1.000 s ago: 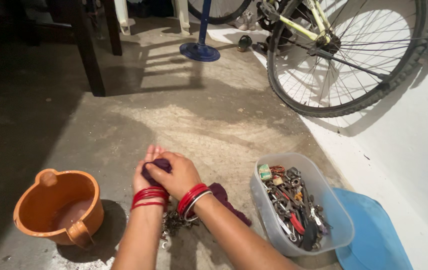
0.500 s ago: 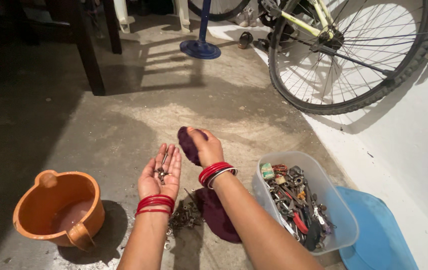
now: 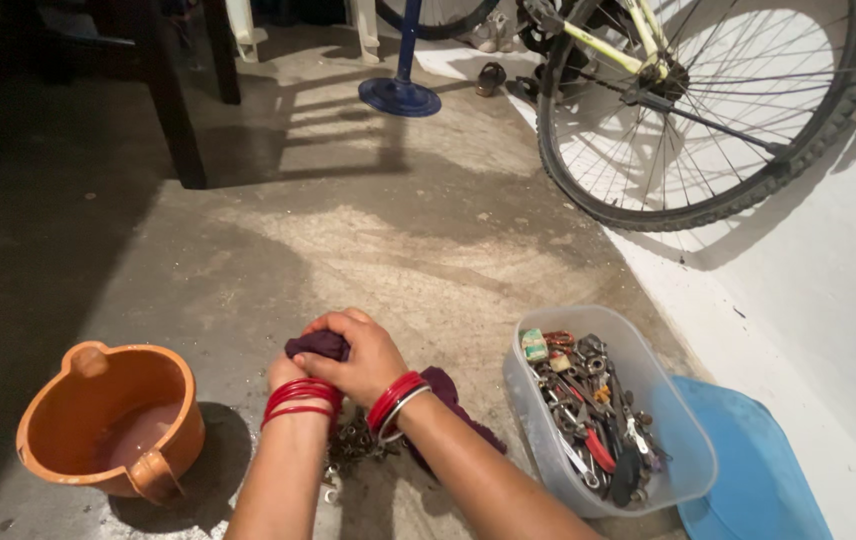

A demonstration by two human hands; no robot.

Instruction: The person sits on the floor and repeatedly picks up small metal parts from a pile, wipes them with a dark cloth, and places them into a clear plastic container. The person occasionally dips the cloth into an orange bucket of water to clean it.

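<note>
Both hands, right over left, press a dark purple cloth together, apparently wiping small metal parts; next calls for opening carefully.

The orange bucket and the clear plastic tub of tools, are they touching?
Apart. The head view shows the orange bucket and tool tub separated by both forearms and floor.

Dim indoor scene; upper left of frame nearly black. Hard light from upper right hits white wall, near glare. Bicycle wheel throws sharp spoke shadows on wall. Concrete floor patchy, slatted shadows top centre. Focus mostly sharp; slight wide-angle bending at edges.
</note>
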